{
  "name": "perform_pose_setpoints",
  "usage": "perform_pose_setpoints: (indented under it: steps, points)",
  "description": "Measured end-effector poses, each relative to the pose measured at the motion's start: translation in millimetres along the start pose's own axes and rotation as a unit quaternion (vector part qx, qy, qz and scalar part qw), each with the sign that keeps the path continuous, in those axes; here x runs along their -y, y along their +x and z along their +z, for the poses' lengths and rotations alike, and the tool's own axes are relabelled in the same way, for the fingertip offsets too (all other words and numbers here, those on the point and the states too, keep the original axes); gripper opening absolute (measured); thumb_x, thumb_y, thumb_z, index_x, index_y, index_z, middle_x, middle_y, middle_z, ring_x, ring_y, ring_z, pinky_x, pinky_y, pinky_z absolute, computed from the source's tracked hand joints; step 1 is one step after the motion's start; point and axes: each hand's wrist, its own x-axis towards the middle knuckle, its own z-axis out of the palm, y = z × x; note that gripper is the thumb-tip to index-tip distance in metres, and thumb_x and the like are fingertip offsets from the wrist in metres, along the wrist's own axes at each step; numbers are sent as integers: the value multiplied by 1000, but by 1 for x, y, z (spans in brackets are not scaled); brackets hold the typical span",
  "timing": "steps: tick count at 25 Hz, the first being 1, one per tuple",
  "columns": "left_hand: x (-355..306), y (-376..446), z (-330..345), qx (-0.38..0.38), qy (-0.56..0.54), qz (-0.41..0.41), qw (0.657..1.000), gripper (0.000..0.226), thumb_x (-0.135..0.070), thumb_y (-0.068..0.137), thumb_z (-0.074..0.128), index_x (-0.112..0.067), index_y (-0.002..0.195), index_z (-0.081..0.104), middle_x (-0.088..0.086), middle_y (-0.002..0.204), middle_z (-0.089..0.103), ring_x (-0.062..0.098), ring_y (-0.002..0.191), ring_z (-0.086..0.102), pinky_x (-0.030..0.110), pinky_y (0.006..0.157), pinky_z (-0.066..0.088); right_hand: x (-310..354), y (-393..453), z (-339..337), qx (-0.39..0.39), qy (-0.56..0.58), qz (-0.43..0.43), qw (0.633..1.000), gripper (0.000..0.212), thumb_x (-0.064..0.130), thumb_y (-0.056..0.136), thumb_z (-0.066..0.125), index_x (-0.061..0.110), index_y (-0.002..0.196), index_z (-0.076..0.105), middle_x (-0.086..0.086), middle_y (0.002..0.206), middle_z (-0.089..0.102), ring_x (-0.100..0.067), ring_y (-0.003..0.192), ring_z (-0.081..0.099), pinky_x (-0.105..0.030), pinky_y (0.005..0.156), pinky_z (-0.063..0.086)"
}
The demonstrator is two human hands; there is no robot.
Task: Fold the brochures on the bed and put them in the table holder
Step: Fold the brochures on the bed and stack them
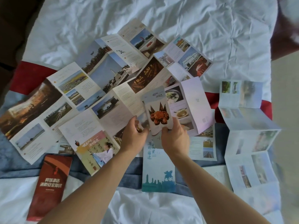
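Several unfolded brochures [103, 88] with photo panels lie spread across the white bed [194, 21]. At the centre, a folded brochure with a crab picture [157, 110] stands tilted up, held by both hands. My left hand [133, 137] pinches its lower left edge. My right hand [175, 138] grips its lower right corner. Below it lies a folded blue brochure with a city skyline [158, 173]. A folded red brochure [50, 185] rests at the lower left. The table holder is not in view.
A long accordion-folded pale brochure [252, 143] stretches down the right side of the bed. A red and blue bed runner [29, 76] crosses under the papers. Dark floor or furniture shows at the far left, pale floor at the right edge.
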Motion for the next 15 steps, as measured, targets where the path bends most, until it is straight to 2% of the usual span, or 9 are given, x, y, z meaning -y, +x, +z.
perform_pose_setpoints:
  steps: [3,7,10,12,13,14,15]
  points:
    - [-10,2,23,34,10,-1,999,48,-29,89,67,-30,133,48,-10,128,55,10,120,52,23,87,42,-19,16,-24,-20,-2,8,1000,31,18,87,52,24,118,52,0,98,69,-25,78,64,-41,61,58]
    - [-25,6,50,53,8,4,999,42,-29,89,66,-43,121,44,-16,128,54,5,119,49,13,75,36,-44,39,-45,-47,-68,21,996,18,23,92,53,21,109,55,-2,114,56,-23,97,55,-44,76,57]
    - [-37,17,66,60,18,-8,998,51,-29,90,65,-33,136,43,-11,137,54,8,123,50,13,75,38,-60,55,-49,-28,-111,42,993,16,23,93,51,19,108,55,-8,147,42,-32,132,39,-53,104,43]
    - [-46,26,74,56,32,-18,998,61,-29,91,64,-31,146,36,-8,143,50,13,127,49,18,80,41,-66,64,-49,-6,-125,48,991,18,23,93,47,19,110,52,-9,158,30,-33,145,23,-53,114,29]
    - [-50,30,77,53,41,-23,998,63,-30,91,64,-31,147,34,-8,145,48,15,130,47,25,87,43,-67,68,-49,6,-114,50,992,20,25,93,45,18,111,50,-9,157,32,-33,145,25,-51,115,27]
    - [-53,35,81,52,47,-26,997,63,-31,91,64,-31,147,34,-8,146,48,16,132,47,32,95,44,-68,72,-49,13,-94,48,994,20,27,92,43,19,109,48,-9,148,42,-34,137,36,-49,113,30]
    - [-55,40,86,52,50,-29,997,62,-31,91,64,-31,146,36,-7,144,51,17,132,48,36,98,44,-68,76,-50,13,-71,47,996,18,30,90,41,20,105,45,-7,130,54,-32,121,49,-47,107,37]
